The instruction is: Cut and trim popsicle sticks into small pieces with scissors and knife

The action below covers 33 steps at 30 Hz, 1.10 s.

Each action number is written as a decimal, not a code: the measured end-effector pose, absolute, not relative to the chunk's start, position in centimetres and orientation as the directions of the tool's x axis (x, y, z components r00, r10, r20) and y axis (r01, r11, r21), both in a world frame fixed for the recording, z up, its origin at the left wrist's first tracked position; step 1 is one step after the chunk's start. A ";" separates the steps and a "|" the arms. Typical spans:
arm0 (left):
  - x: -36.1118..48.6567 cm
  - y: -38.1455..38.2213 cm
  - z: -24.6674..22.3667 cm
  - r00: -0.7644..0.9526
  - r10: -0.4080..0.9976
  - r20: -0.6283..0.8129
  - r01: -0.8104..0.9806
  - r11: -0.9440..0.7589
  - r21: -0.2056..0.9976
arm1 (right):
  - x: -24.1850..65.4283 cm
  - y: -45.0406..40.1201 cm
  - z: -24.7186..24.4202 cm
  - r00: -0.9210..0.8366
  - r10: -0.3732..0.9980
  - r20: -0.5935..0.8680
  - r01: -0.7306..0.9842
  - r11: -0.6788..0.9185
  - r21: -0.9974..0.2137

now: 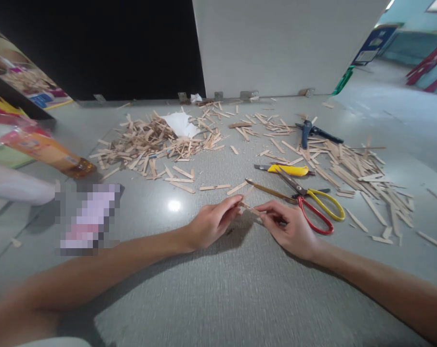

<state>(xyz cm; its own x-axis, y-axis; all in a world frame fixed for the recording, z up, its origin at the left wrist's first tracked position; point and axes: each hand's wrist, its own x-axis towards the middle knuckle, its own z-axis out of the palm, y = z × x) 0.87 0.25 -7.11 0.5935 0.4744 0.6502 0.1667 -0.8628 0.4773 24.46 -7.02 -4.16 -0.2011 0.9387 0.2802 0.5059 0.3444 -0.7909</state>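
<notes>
My left hand (213, 221) and my right hand (292, 230) face each other low over the floor. Between them runs a thin flat wooden stick (251, 209), one end pinched in each hand's fingertips. A second pale sliver rises by the left fingertips; whether it is held or lies behind, I cannot tell. Just beyond the right hand are scissors (324, 205) with one red and one yellow handle, open on the floor. A long pointed metal tool (271, 191) crosses near their blades. A yellow utility knife (290, 170) lies behind them.
A heap of short wooden pieces (142, 140) with white tissue (182, 124) lies back left. Longer sticks (351, 168) and a dark-handled tool (317, 133) are at right. An orange-labelled bottle (48, 152) and a blurred-out rectangular item (91, 217) lie left. Panels (276, 48) stand behind.
</notes>
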 end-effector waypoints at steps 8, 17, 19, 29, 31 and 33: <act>0.9 0.5 -5.7 0.644 0.666 0.377 0.106 -0.566 0.818 | 24.5 -6.8 -4.3 -0.194 0.952 0.239 0.491 0.305 -0.816; 1.3 0.7 -5.0 0.594 0.773 0.223 0.083 -0.335 0.938 | 24.4 -6.5 -3.9 -0.185 0.959 0.216 0.492 0.281 -0.824; 1.4 0.7 -5.2 0.583 0.779 0.233 0.089 -0.346 0.934 | 24.3 -6.5 -3.8 -0.175 0.961 0.214 0.496 0.273 -0.824; 0.2 2.5 -5.5 0.362 0.826 0.431 0.328 -0.546 0.771 | 24.3 -6.1 -4.4 0.110 0.962 0.249 0.471 0.170 -0.866; -0.5 3.3 -4.3 0.443 0.766 0.466 0.489 -0.642 0.590 | 24.4 -5.8 -4.7 0.145 0.967 0.210 0.444 0.126 -0.887; -1.2 4.0 -3.3 0.539 0.764 0.355 0.627 -0.646 0.435 | 24.4 -5.7 -4.9 0.145 0.973 0.181 0.437 0.101 -0.894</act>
